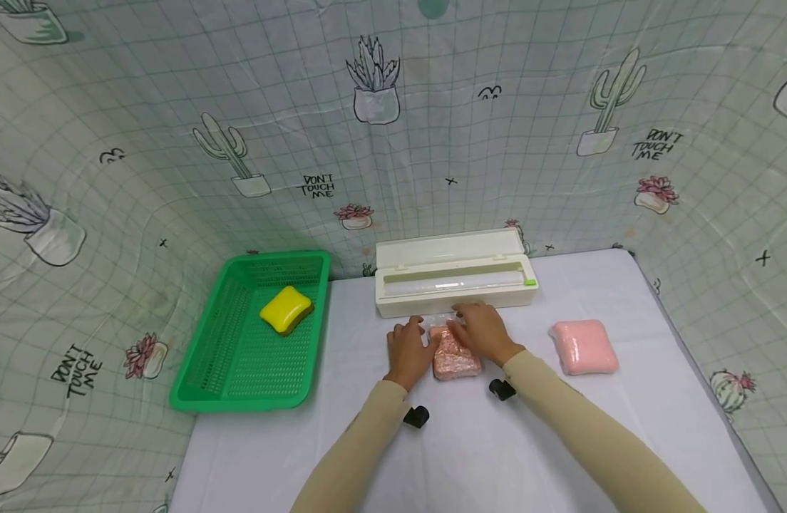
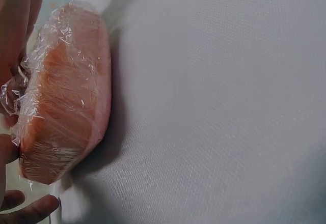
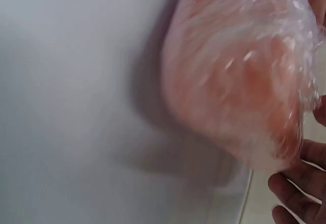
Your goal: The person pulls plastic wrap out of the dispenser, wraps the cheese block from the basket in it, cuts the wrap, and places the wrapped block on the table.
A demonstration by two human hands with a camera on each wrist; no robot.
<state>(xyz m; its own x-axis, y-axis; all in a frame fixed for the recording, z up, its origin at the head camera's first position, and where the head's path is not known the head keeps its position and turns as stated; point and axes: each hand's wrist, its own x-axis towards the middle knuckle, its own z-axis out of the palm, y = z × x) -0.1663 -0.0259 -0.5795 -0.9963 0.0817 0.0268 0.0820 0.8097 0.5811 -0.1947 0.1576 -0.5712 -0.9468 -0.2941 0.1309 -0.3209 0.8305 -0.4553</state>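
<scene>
A pinkish-brown sponge (image 1: 456, 356) wrapped in clear cling film (image 2: 71, 46) lies on the table between both hands. My left hand (image 1: 408, 349) is at its left side, thumb and fingers bent about the loose film near the far edge. From the right, my right hand (image 1: 486, 333) reaches over the far end, its fingers curled at the film there. In the right wrist view, fingers (image 3: 300, 188) meet the sponge's end, where the film is crinkled and bunched. Right behind the hands, a white cling film dispenser (image 1: 458, 303) stands with its lid raised and a roll inside.
To the left is a green basket (image 1: 246, 405) with a yellow sponge (image 1: 286, 309) in it. A pink sponge (image 1: 584, 347) lies on the white tablecloth (image 1: 483, 456) at the right. Behind the table hangs a patterned cloth (image 1: 445, 142).
</scene>
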